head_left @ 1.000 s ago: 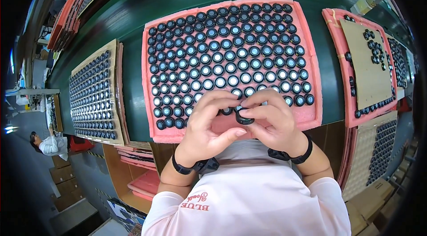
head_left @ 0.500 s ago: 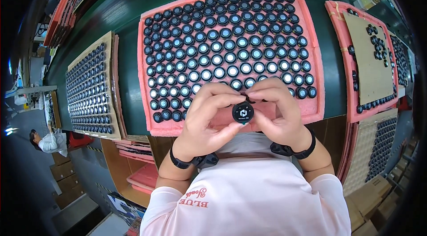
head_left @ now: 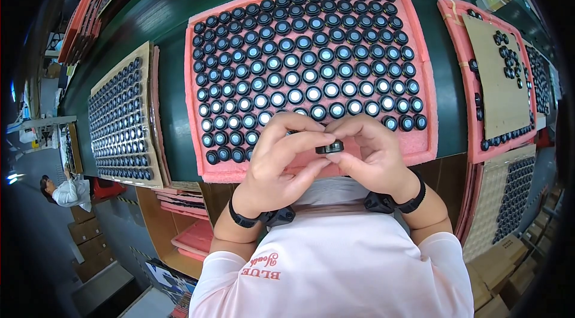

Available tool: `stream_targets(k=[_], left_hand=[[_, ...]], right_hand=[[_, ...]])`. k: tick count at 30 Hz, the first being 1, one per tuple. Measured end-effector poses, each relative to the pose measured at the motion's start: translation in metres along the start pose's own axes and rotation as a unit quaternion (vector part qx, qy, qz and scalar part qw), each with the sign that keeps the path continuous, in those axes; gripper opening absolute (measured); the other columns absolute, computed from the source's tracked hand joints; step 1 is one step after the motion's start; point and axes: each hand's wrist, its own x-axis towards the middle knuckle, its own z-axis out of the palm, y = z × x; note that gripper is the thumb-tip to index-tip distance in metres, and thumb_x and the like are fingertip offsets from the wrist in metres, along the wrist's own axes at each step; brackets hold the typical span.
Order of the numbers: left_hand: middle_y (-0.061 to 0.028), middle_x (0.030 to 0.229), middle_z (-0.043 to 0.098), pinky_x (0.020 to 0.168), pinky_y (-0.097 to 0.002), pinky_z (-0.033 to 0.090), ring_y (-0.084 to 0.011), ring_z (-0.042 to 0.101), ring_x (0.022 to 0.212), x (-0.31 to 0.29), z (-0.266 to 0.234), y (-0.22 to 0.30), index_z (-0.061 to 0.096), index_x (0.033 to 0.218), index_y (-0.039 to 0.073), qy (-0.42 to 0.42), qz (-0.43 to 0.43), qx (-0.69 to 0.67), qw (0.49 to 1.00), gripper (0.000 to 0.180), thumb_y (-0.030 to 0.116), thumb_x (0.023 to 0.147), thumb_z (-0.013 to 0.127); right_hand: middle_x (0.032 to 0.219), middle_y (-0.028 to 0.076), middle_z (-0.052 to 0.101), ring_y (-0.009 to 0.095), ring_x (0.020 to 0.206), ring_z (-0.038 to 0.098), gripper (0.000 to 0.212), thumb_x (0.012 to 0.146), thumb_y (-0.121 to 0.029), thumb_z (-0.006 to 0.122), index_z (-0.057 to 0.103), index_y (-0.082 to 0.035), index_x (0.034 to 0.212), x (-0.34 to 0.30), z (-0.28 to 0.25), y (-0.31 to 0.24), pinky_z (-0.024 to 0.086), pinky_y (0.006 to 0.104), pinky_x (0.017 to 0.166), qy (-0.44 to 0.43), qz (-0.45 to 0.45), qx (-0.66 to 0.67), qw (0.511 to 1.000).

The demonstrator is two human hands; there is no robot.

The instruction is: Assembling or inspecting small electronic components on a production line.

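A small round black device (head_left: 329,148) is pinched above the near edge of a pink foam tray (head_left: 428,126), with its edge toward me. On its left side, the thumb and fingertips of my left hand (head_left: 277,159) grip it. From the other side, the thumb and index finger of my right hand (head_left: 380,159) close on it. Its printed face is out of sight. Rows of similar round black pieces (head_left: 295,96) with pale shiny centres fill the tray behind my hands. My hands cover some of the near rows.
To the left, a cardboard sheet (head_left: 152,156) carries more round black pieces. At right, a brown board (head_left: 491,96) lies on another pink foam tray (head_left: 476,149). Beneath the green table (head_left: 173,108) is a box with pink sheets (head_left: 194,240). A co-worker (head_left: 69,189) is at far left.
The round device has been tipped, so its printed face has turned from view and its edge shows. My fingers have shifted around it, while both hands stay in about the same place.
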Motion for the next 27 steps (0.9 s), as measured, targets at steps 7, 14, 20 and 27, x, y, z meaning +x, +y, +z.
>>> stream_targets(k=[7,14,20,27], left_hand=[[-0.0128,0.1,0.061,0.078,-0.0325,0.05,-0.0247,0.061,0.09,0.003,-0.004,0.005,0.065,0.107,-0.001,0.014,0.004,-0.021,1.0,0.041,0.002,0.069,0.079],[-0.013,0.095,0.066,0.077,-0.0328,0.05,-0.0239,0.063,0.084,0.002,-0.006,0.004,0.064,0.106,-0.002,-0.009,-0.024,-0.015,1.0,0.041,0.007,0.07,0.08],[-0.0136,0.093,0.067,0.075,-0.0326,0.051,-0.0243,0.064,0.082,-0.002,-0.007,0.003,0.064,0.107,-0.003,0.012,-0.044,-0.039,0.998,0.041,0.006,0.07,0.079],[-0.0135,0.092,0.067,0.075,-0.0323,0.052,-0.0245,0.065,0.082,-0.004,-0.009,0.003,0.066,0.109,-0.005,0.017,-0.036,-0.031,0.999,0.041,0.003,0.07,0.078]], right_hand=[[0.099,0.009,0.06,0.02,0.088,0.059,0.032,0.072,0.007,0.069,0.064,-0.003,0.102,0.008,-0.003,0.002,0.048,0.0299,0.075,0.021,-0.192,-0.158,0.968],[0.096,0.01,0.058,0.02,0.085,0.057,0.035,0.071,0.006,0.072,0.063,-0.003,0.104,0.006,0.0,-0.004,0.048,0.0319,0.078,0.029,-0.239,-0.253,0.937],[0.103,0.013,0.061,0.023,0.092,0.059,0.036,0.071,0.004,0.074,0.064,-0.002,0.105,0.009,-0.001,-0.013,0.048,0.0325,0.08,0.023,-0.228,-0.229,0.946],[0.109,0.016,0.062,0.026,0.098,0.061,0.039,0.071,0.002,0.077,0.064,0.0,0.108,0.007,-0.004,-0.013,0.049,0.0333,0.083,0.015,-0.23,-0.229,0.946]])
